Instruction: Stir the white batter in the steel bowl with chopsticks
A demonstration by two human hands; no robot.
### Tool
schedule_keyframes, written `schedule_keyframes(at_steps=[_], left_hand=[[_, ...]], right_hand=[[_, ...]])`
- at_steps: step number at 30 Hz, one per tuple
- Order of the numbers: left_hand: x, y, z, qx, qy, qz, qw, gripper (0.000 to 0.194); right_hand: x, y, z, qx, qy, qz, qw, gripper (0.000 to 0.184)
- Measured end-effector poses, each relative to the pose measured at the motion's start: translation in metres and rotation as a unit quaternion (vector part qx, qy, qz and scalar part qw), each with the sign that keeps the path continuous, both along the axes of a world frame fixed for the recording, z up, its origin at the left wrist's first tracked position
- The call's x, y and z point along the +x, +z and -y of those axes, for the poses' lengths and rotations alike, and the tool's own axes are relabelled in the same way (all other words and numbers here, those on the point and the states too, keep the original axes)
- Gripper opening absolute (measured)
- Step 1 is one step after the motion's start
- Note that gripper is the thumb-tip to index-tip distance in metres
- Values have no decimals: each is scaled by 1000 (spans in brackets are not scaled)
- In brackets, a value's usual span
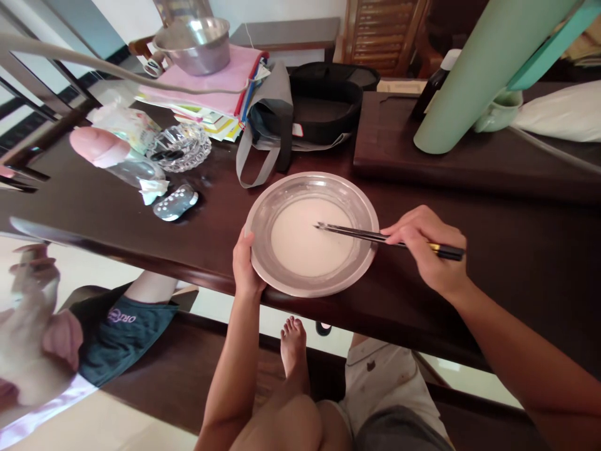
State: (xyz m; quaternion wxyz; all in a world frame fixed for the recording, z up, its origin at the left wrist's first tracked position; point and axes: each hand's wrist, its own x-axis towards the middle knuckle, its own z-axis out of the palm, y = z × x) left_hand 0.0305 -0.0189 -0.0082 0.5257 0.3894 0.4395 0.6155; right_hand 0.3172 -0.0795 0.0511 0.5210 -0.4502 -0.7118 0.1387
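Stirring seems underway: right hand (429, 250) pinches chopsticks (361, 234), tips over white liquid (300, 250); left hand (247, 269) grips the bowl (260, 235) (another stroke would need it steady)

Stretches across as a dark polished wooden table (218, 216); bears a metal basin (263, 207) at the front edge, an open black-and-gray bag (323, 125) and raised wooden slab (375, 156) behind, and leftward a paper stack (220, 103), cut-glass bowl (200, 147), remote control (176, 203) and pink-topped bottle (110, 152).
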Motion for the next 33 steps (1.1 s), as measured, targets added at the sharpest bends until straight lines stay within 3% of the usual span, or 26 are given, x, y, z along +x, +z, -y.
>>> schedule_keyframes(at_steps=[5, 10, 15, 20, 25, 30, 33], left_hand=[[0, 0, 0, 2, -2, 2, 1000, 40], [0, 0, 0, 3, -4, -4, 1000, 41], [-1, 0, 0, 6, -6, -12, 1000, 41], [0, 0, 0, 1, -4, -15, 1000, 42], [0, 0, 0, 2, -6, -11, 1000, 41], [0, 1, 1, 1, -4, -9, 1000, 40], [1, 2, 0, 0, -6, -1, 1000, 39]], right_hand=[[-1, 0, 1, -29, 49, 27, 998, 22], [-1, 2, 1, -17, -10, 9, 1000, 26], [-2, 2, 1, -17, 63, 36, 997, 21], [0, 1, 1, -8, -6, 2, 1000, 26], [-2, 2, 1, -25, 58, 27, 998, 23], [-1, 2, 1, -13, -1, -5, 1000, 26], [-1, 1, 1, -10, 47, 2, 999, 25]])
